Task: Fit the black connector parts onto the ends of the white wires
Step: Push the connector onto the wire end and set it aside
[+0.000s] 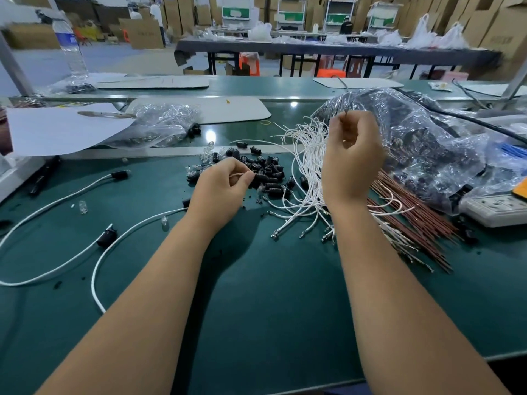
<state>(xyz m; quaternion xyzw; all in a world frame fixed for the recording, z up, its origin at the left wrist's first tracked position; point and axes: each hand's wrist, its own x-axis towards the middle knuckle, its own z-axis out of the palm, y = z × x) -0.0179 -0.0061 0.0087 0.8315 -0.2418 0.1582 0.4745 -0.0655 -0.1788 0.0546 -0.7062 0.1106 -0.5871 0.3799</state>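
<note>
Starting at nine o'clock, two finished white leads [57, 201] with black caps already on curl across the green bench [256, 295]. Our left hand [221, 185] sits just at the near edge of the black connector parts [266, 172], its fingers [245, 175] pinched on something thin and pale; we cannot tell whether it is a wire end or a terminal. Toward two o'clock our right hand [352, 155] is raised above the bundle of white wires [306, 178], fingers curled around one thin strand whose tip shows above the knuckles.

To do this well, we judge we should draw the one wire clear of the tangle before seating it, then line the metal terminal up squarely with a connector's opening and push straight, not at an angle.

Right of the bundle lie reddish-brown wires [410, 223], a crumpled clear plastic bag [422, 143] and a power strip [496, 208]. Farther off, at twelve o'clock, stand a water bottle [71, 47], long tables and stacked cardboard boxes [484, 21].
</note>
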